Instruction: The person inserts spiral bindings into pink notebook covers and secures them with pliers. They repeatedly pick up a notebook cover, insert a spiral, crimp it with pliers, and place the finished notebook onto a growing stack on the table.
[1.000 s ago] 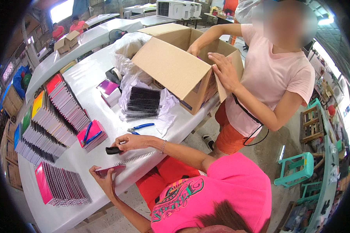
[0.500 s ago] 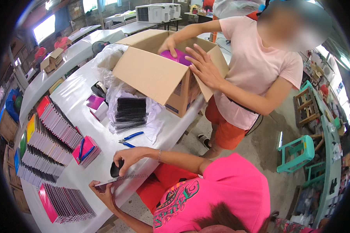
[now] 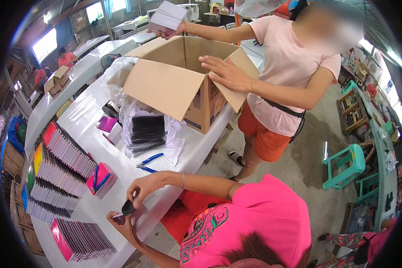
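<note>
At the table's near edge, my left hand is closed on the end of a thin dark-covered spiral notebook. My right hand, with a bracelet at the wrist, grips a rounded black object. That object's kind is unclear. It presses on the notebook's wire edge, close to my left fingers. Beyond my right hand lie blue-handled cutters and a pile of black wire coils on white wrapping.
Spiral notebooks stand in rows at the left, with a pink stack bearing blue cutters. Across the table, a co-worker lifts a white-edged stack over a cardboard box. A green stool is at the right.
My right hand has slid the black object along the wire edge toward my left hand. The co-worker's hand has come out of the box and raised a stack to the left.
</note>
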Motion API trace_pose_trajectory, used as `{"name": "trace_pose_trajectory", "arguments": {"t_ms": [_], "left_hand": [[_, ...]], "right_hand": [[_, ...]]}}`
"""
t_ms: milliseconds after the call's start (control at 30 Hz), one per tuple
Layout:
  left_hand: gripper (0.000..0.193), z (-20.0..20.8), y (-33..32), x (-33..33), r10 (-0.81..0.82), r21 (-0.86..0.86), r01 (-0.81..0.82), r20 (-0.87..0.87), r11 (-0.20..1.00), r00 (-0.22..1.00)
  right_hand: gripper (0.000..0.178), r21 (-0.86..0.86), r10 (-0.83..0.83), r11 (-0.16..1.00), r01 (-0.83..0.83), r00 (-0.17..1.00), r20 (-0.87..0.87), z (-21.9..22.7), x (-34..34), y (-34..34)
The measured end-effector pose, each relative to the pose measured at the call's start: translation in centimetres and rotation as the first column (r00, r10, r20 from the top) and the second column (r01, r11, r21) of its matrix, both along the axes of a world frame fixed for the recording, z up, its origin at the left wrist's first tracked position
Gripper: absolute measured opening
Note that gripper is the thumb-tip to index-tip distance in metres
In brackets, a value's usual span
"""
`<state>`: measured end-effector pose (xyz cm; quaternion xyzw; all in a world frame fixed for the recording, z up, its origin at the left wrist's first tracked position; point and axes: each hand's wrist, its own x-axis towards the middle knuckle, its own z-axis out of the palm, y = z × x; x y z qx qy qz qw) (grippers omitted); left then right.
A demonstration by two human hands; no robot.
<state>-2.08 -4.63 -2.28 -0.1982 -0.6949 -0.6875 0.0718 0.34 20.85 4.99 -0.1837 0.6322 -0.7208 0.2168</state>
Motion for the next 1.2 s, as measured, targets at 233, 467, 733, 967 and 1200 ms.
{"name": "trace_pose_trajectory", "arguments": {"t_ms": [233,467,733,967,1200], "left_hand": [[0.055,-0.5,0.0,-0.5,-0.116,0.162,0.102,0.075,0.981,0.99],[0.059,-1.7,-0.5,-0.9,-0.092,0.099,0.085,0.065,0.991,0.994],[0.06,-1.3,-0.8,-0.3,-0.007,-0.003,0.007,0.1,1.0,0.995],[0.081,-0.6,0.1,-0.6,-0.058,0.057,0.057,0.007,0.997,0.998],[0.095,0.1,-0.5,0.0,-0.043,0.074,0.033,0.133,0.997,0.99]], "right_hand": [[0.044,0.434,-0.124,0.872,0.227,0.959,-0.254,-0.4,-0.6,-0.3],[0.038,0.159,-0.001,0.987,0.018,0.994,-0.107,-0.6,-0.9,-0.7],[0.05,0.204,0.013,0.979,0.021,0.987,-0.161,0.3,-1.1,-2.2],[0.065,0.017,0.009,1.0,-0.009,1.0,0.021,-1.9,-3.3,-1.9],[0.059,0.271,-0.012,0.96,0.064,0.982,-0.188,1.3,-0.9,-3.1]]}}
